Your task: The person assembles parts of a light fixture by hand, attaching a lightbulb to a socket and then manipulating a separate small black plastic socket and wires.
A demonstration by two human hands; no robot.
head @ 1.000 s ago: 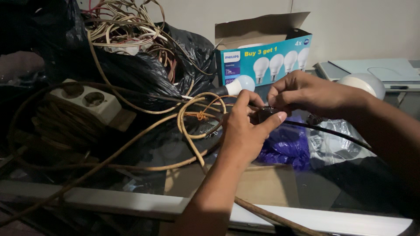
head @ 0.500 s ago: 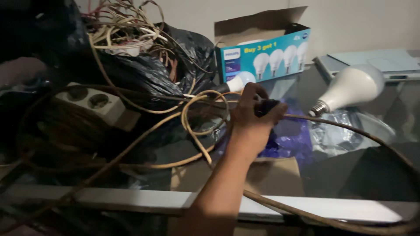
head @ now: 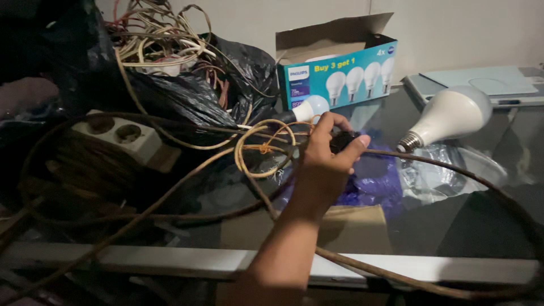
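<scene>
Glass desk [head: 453,221] carries tangled cords [head: 170,187], a bulb box [head: 340,73] beyond the fingers [head: 340,122], a loose bulb [head: 447,116] to their right; left hand [head: 326,164] reaches forward, fingers closed on a black plug [head: 343,139].

The left hand [head: 326,161] reaches forward on an outstretched forearm, fingers and thumb pinched closed.

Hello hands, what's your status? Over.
Left hand gripping small black lamp socket on brown cable. Right hand unseen. Tangled tan wire loops crowd alongside.
</scene>
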